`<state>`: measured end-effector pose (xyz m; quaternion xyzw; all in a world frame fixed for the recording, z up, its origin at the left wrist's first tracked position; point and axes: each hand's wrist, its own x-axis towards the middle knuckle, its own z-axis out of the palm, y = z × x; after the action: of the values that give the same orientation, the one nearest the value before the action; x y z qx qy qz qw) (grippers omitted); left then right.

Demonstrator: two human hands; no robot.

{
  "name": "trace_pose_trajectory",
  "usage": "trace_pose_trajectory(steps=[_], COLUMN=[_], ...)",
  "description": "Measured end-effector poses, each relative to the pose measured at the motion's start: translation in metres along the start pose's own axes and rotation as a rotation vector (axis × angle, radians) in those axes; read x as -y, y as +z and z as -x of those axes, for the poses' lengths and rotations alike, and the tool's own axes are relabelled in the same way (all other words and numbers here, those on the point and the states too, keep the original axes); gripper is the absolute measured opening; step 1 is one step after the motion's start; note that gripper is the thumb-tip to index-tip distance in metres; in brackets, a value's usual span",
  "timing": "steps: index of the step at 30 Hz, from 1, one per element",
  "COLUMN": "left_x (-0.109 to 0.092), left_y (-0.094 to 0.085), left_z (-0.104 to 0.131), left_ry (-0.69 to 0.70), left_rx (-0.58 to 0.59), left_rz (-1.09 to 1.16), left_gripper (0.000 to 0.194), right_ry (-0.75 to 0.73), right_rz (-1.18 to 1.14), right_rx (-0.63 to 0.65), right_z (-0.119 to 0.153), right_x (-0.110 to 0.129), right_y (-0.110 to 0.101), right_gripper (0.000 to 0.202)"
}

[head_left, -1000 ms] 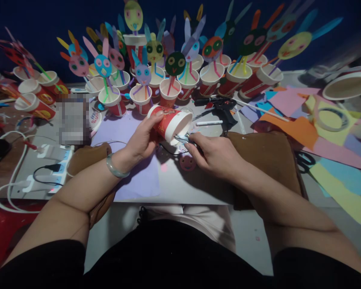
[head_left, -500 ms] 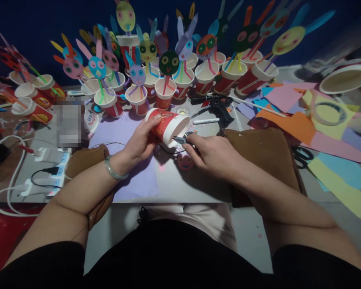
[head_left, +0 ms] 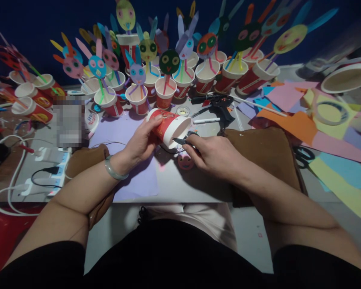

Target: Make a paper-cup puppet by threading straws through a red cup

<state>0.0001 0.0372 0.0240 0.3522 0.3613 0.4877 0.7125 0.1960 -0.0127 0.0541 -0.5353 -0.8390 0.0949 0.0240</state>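
Observation:
My left hand (head_left: 144, 136) is wrapped round a red and white paper cup (head_left: 165, 124), thumb on top, holding it tilted on its side with the mouth facing right. In my right hand (head_left: 210, 154) is a pair of small scissors (head_left: 180, 141), its dark pointed blades at the lower rim of the cup. My fingers hide most of its handles. Just below the cup, a pink round paper face (head_left: 185, 161) lies on the table.
Behind stand several red cups (head_left: 165, 94) with paper animal faces on straws. A black glue gun (head_left: 225, 114), a white pen (head_left: 206, 121), coloured paper (head_left: 303, 128) and black-handled scissors (head_left: 303, 156) lie to the right. A power strip (head_left: 58, 174) with cables is at left.
The cup has shifted slightly right in my left hand's grip. The scissor blades look closer together than before; my right hand has barely moved.

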Motion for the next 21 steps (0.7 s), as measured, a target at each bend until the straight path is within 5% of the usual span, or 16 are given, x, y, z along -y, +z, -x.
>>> trace_pose_trajectory(steps=[21], left_x=[-0.0047], left_y=[0.0021], left_z=[0.0013], left_ry=[-0.032], left_rx=[-0.052], left_rz=[-0.006], left_gripper=[0.029], right_ry=[-0.048], right_rz=[-0.022], right_rx=[-0.049], right_z=[0.0002], right_x=[-0.0026], right_y=[0.0017], right_gripper=[0.035])
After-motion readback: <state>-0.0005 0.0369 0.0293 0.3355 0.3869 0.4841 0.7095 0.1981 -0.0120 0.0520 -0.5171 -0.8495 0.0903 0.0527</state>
